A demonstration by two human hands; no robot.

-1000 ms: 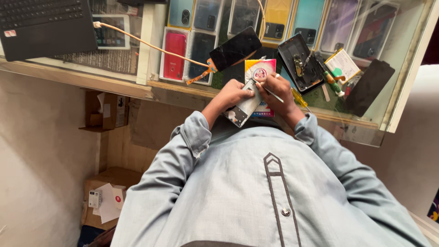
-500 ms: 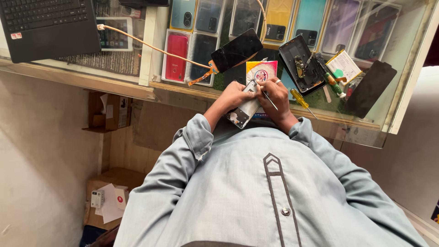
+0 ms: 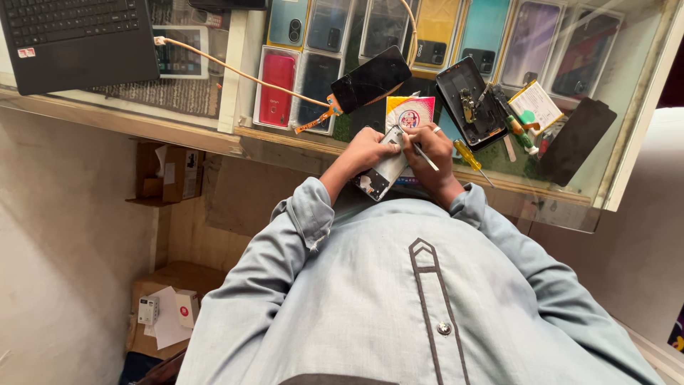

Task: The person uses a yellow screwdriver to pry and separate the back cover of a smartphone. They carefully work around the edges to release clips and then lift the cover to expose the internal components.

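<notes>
Mid-repair here; left hand (image 3: 367, 151) has its fingers clenched round the phone frame (image 3: 385, 167), held just off the tabletop (image 3: 285, 139) edge; right hand (image 3: 431, 153) pinches a thin tool (image 3: 422, 153) onto it; next bit probably needs steady, light prying.

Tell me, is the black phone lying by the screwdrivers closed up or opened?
Opened: the black phone lies with its back off, inner parts showing.
</notes>
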